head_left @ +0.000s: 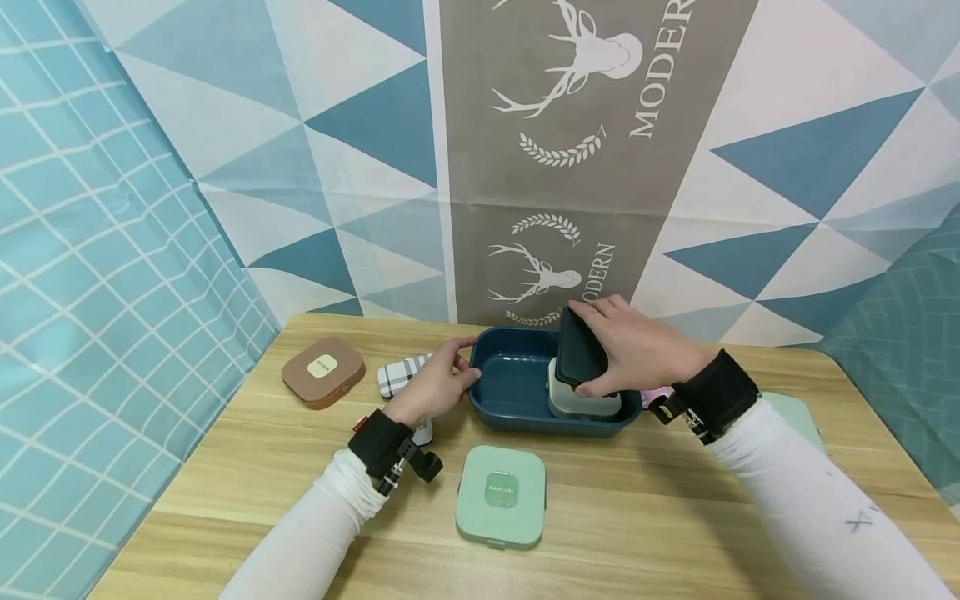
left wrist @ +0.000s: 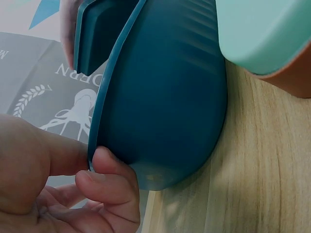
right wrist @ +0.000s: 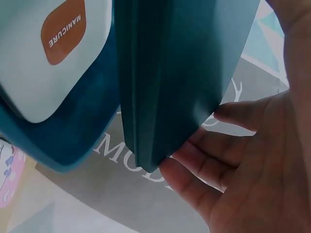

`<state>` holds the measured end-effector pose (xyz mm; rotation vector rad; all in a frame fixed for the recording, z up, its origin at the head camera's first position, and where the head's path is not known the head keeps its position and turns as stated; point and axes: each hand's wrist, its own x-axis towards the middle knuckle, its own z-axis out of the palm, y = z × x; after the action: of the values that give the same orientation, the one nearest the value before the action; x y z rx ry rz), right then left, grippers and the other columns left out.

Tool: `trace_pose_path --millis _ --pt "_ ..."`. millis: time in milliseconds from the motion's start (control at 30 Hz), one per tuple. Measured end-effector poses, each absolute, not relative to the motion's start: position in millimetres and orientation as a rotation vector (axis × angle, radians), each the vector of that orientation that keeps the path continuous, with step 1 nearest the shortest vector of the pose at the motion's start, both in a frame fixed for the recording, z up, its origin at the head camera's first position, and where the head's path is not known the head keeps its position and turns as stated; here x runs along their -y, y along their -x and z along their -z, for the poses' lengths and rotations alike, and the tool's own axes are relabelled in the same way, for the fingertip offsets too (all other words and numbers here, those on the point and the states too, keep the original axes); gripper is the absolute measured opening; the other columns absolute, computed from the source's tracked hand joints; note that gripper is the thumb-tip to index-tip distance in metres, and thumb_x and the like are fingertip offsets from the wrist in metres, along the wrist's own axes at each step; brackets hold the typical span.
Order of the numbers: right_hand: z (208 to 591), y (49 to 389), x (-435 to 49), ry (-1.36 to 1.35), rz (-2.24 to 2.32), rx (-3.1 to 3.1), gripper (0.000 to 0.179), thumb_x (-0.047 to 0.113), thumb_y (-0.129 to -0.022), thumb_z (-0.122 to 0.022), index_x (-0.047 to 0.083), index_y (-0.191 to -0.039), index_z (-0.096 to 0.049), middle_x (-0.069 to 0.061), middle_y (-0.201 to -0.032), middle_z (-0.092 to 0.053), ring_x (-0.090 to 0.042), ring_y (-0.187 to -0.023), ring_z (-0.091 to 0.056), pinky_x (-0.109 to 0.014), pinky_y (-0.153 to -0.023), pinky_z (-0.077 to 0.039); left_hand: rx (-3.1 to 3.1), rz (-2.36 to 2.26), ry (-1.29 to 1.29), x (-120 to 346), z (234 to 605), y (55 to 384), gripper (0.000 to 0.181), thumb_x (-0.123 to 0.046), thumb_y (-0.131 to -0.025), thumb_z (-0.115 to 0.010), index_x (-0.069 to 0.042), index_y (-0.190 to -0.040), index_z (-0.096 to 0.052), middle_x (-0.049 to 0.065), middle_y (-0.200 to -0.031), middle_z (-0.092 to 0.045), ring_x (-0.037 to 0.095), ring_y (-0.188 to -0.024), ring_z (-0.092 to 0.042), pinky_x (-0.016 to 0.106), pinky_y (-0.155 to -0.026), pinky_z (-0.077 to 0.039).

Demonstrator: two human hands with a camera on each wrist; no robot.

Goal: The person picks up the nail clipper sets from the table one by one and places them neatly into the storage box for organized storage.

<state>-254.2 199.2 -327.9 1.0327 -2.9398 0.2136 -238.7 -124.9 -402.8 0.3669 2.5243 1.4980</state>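
A dark blue oblong bin (head_left: 517, 383) stands on the table near the wall. My left hand (head_left: 438, 379) pinches the rim at its left end between thumb and fingers, as the left wrist view (left wrist: 112, 189) also shows. Over the right part of the bin, my right hand (head_left: 637, 342) grips a dark teal case (head_left: 579, 350) by its edges, tilted up on its side. Below that case, a whitish case (head_left: 581, 406) with a brown "MANICURE" label (right wrist: 63, 31) lies inside the bin. Whether the two cases touch is unclear.
A mint case (head_left: 501, 496) lies in front of the bin, a brown case (head_left: 322, 372) at the far left. A plaid case (head_left: 401, 375) is beside my left hand. Something pink (head_left: 655, 398) and another mint case (head_left: 795, 417) are partly hidden by my right arm.
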Motion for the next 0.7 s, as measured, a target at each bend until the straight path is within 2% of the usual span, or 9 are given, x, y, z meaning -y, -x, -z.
trace_pose_path --millis 333,700 --pt "331 257 -188 -1.043 -0.231 2.982 0.129 0.06 -0.074 -0.089 0.004 -0.169 -0.021 -0.02 -0.157 -0.04 -0.033 -0.135 -0.037 -0.047 -0.1 -0.05 -2.529 -1.497 -0.38 125 404 239 0.059 -0.009 -0.11 -0.059 -0.007 -0.164 -0.036 0.01 -0.098 -0.054 0.027 -0.073 -0.06 0.031 -0.06 -0.043" --pt "334 260 -176 -1.125 -0.315 2.961 0.126 0.056 -0.074 -0.091 0.009 -0.169 -0.023 -0.015 -0.149 -0.045 -0.028 -0.125 -0.041 -0.043 -0.091 -0.052 -2.524 -1.51 -0.379 125 403 239 0.06 -0.008 -0.109 -0.059 -0.005 -0.164 -0.035 0.011 -0.098 -0.053 0.026 -0.072 -0.06 0.031 -0.061 -0.043"
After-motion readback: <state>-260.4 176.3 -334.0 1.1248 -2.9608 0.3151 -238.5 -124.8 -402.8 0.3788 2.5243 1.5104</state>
